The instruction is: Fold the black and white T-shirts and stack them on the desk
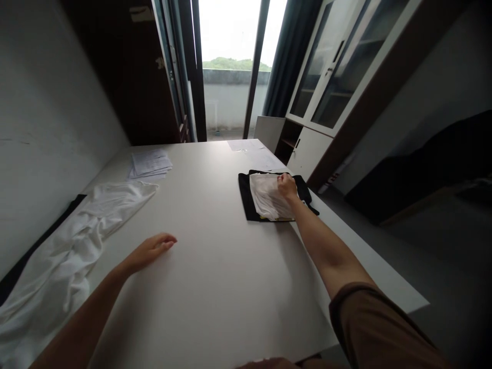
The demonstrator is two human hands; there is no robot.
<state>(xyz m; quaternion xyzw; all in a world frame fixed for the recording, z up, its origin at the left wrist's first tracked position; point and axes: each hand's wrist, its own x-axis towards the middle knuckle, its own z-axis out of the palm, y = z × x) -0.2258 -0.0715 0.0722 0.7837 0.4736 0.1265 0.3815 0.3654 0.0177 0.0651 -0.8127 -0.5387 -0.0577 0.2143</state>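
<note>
Your one view looks out from your own head, facing forward and down along the desk (215, 287), near enough that your left arm (96, 302) and right arm (326, 251) cross its lower edge, and reaching past the desk's far side to the window (230, 82).

A broad white desk (207, 287) stretches away: papers (150, 163) heaped far left, white fabric (96, 225) sprawling down the left side, black folded cloth (244, 197) by the right edge, pale sheets (258, 159), apparently paper, flat at far right!

Cloth pile (265, 197) on table (215, 282) — right
</note>
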